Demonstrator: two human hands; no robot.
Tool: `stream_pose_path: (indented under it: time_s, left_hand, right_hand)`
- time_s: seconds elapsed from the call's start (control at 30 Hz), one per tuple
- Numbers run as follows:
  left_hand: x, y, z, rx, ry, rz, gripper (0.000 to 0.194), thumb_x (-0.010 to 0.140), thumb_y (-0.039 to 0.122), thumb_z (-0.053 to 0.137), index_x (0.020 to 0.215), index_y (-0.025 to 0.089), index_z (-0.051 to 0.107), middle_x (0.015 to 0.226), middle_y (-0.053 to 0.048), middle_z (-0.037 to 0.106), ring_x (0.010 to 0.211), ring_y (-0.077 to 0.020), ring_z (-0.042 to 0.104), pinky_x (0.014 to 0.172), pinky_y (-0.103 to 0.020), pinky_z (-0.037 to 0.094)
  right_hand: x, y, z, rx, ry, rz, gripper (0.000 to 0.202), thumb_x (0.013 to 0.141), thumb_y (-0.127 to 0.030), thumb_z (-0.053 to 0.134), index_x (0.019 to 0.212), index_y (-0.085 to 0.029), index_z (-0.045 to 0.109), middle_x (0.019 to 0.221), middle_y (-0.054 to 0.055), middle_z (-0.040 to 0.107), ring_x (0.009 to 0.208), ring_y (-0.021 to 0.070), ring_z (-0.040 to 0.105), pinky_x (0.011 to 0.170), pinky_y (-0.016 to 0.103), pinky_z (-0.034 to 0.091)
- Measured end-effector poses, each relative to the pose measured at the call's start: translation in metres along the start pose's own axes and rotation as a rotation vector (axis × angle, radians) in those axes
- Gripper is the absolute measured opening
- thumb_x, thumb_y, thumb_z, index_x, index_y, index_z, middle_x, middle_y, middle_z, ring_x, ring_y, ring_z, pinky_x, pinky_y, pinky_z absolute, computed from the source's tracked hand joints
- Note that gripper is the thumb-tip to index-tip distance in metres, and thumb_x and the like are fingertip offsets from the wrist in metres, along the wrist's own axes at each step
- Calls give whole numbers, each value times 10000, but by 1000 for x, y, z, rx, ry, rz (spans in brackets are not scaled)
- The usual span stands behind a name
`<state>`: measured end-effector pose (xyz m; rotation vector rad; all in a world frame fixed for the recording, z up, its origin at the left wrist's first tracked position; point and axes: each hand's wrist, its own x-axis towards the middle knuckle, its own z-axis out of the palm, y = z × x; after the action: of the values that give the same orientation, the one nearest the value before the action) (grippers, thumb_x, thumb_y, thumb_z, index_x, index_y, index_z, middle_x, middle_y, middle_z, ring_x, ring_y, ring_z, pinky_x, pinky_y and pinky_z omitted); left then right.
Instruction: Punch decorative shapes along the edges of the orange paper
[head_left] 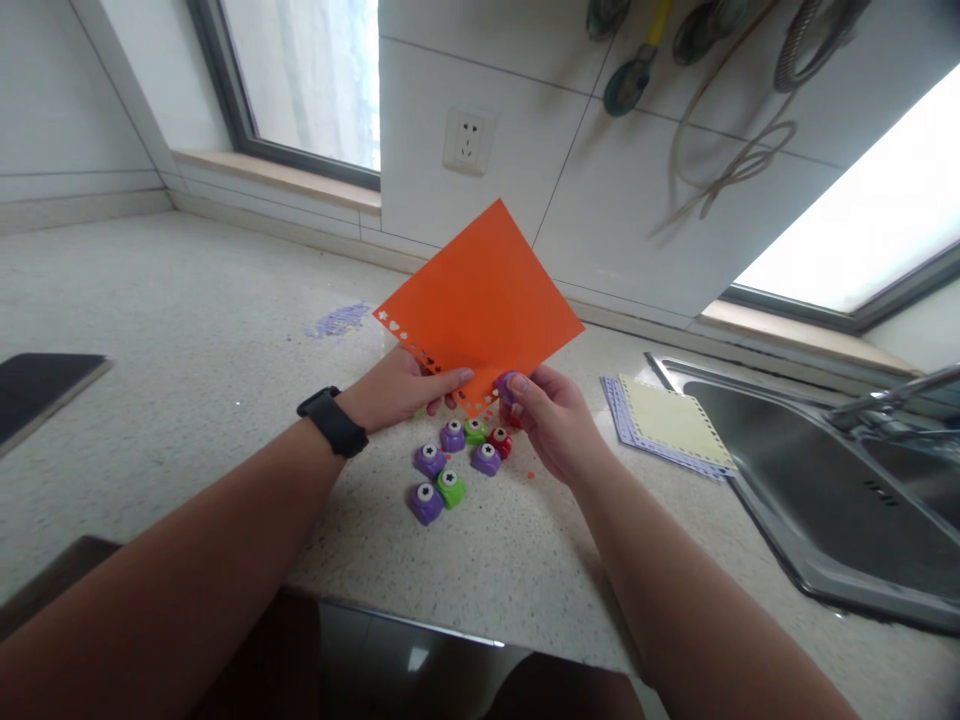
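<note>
Behind the tabletop's [525, 570] front edge, our left grip [409, 388] pinches a hole-edged orange paper sheet [480, 290]; our right grip [561, 420], a rounded purple plastic punch [503, 384].

My only feed came from the camera on the wearer's head, set above and on the near side of the orange sheet [480, 290], facing forward and steeply down. The sheet sat near mid-picture, with the left hand [415, 384] and right hand [559, 420] at its lower edges, the forearms running in from below it. I watched from fairly close, yet widely: the counter's [217, 290] front edge below the sheet, the tiled wall [547, 110] beyond, the sink [817, 490] rightward.
</note>
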<state>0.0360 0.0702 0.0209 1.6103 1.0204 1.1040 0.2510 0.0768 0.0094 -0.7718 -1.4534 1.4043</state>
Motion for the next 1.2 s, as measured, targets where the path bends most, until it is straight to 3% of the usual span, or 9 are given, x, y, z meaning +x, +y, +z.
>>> stream_pose_path:
  time_s: [0.2,0.4,0.67,1.2]
  left_hand:
    - [0,1,0,2,-7,6,176,875,325,686,847,163,624,582,60,556,452,-82,469,429,-207,393]
    - [0,2,0,-15,-11,6,160,879,309,688,879,160,629,599,62,568,450,-78,469,425,-203,395]
    - [0,0,-1,-16,-27,5,178,897,322,685,870,156,629,609,56,584,466,-76,489,437,-195,404]
    - [1,-1,-1,4,45,-23,157,905,291,674,827,163,628,535,60,558,429,-76,457,408,-190,368]
  right_hand:
    - [0,2,-3,-16,-13,28,262,895,-469,740,915,-208,726,750,3,657,627,120,575,586,275,438]
    - [-1,0,2,123,-12,79,255,840,-449,800,921,-215,737,797,4,671,664,123,606,602,261,499]
    - [1,-3,7,204,61,88,221,796,-386,838,850,-200,734,781,1,659,622,98,558,550,231,459]
    - [2,-4,5,257,177,90,346,803,-512,804,794,-194,668,627,-35,543,535,95,509,465,217,398]
